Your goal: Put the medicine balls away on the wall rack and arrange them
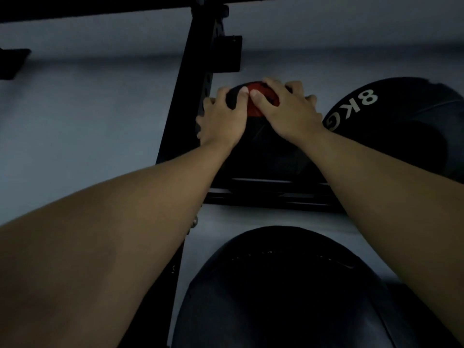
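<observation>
A black medicine ball with a red patch [261, 146] sits on the upper shelf of the black wall rack [271, 194], close to the rack's upright. My left hand [222, 119] grips its upper left side. My right hand [288, 110] presses on its top right, thumb on the red patch. Both thumbs nearly touch. To its right rests a black ball marked 8KG [401, 126]. Another black medicine ball [288, 292] sits on the level below, close to the camera.
The rack's black upright [193, 96] rises left of the held ball, with a black bracket [228, 54] near its top. A black horizontal bar [100, 6] crosses overhead. A dark bracket [12, 62] sticks out at far left. Grey wall lies behind.
</observation>
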A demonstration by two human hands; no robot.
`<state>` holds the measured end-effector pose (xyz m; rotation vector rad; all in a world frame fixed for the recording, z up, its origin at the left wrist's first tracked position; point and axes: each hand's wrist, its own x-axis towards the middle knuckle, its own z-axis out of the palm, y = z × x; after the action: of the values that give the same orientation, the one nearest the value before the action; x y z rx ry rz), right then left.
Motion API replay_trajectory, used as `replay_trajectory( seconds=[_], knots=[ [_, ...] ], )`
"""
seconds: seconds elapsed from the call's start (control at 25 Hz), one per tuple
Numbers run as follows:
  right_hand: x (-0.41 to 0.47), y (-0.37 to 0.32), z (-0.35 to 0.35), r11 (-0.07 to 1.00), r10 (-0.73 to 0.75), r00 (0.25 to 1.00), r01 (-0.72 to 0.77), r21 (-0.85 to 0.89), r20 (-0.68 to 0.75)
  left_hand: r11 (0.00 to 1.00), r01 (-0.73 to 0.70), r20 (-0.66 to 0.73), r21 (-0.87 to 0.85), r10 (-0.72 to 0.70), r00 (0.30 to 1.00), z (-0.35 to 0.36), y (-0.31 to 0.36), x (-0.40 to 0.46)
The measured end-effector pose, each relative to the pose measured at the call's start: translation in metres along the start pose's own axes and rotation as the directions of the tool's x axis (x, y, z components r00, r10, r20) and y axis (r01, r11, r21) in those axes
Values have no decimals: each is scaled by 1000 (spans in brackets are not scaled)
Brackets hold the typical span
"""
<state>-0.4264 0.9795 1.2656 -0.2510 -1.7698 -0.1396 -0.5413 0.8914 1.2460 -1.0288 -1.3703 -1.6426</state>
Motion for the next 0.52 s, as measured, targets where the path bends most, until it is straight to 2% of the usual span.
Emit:
replay_trajectory(
  seconds=[0.12,0.32,0.4,0.52],
  knots=[
    [-1,0,-2,1000,5,999,-5,-1,47,1000,-14,34,25,13,999,-2,-2,1],
    [-10,-7,-11,999,40,989,-37,-26,144,977,-39,188,210,-1,982,-20,7,-6],
    [-20,-6,-22,1000,28,982,-26,-16,187,951,-77,260,300,-3,966,-30,14,-16],
    [-44,0,-53,1000,-1,972,-2,11,233,874,-208,377,440,30,926,-52,25,-46]
  ],
)
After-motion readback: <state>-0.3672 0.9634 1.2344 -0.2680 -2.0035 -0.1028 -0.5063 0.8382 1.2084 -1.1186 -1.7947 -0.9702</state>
